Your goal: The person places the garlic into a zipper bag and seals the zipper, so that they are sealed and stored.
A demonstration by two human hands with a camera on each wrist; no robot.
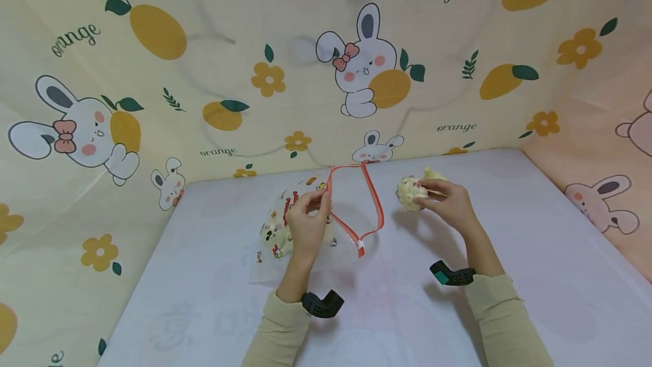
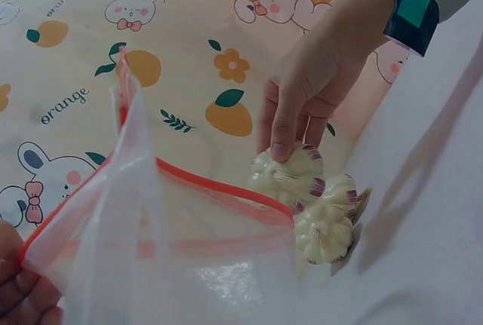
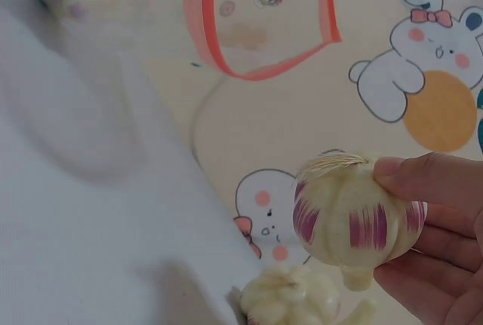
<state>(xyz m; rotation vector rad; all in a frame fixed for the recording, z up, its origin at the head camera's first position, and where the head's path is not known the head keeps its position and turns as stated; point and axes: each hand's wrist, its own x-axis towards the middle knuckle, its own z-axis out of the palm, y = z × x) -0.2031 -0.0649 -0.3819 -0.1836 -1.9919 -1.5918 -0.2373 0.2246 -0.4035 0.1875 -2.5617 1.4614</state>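
My left hand (image 1: 308, 222) pinches the red-edged mouth of a clear zip bag (image 1: 311, 265) printed with small cartoon figures. The bag's mouth gapes toward the right, its red zip strip (image 1: 379, 208) forming a loop. Pale, bulb-like shapes show blurrily through the plastic. To the right of the bag, my right hand (image 1: 450, 203) holds a garlic bulb (image 3: 355, 216) between thumb and fingers; it is cream with purple streaks and dry roots. More garlic (image 2: 326, 233) lies on the table just beyond the held bulb, partly hidden behind the right hand in the head view.
A white cloth (image 1: 204, 310) covers the table. Patterned curtains (image 1: 285, 27) with rabbits and oranges rise behind it and at both sides. Each wrist wears a black camera band (image 1: 323, 304).
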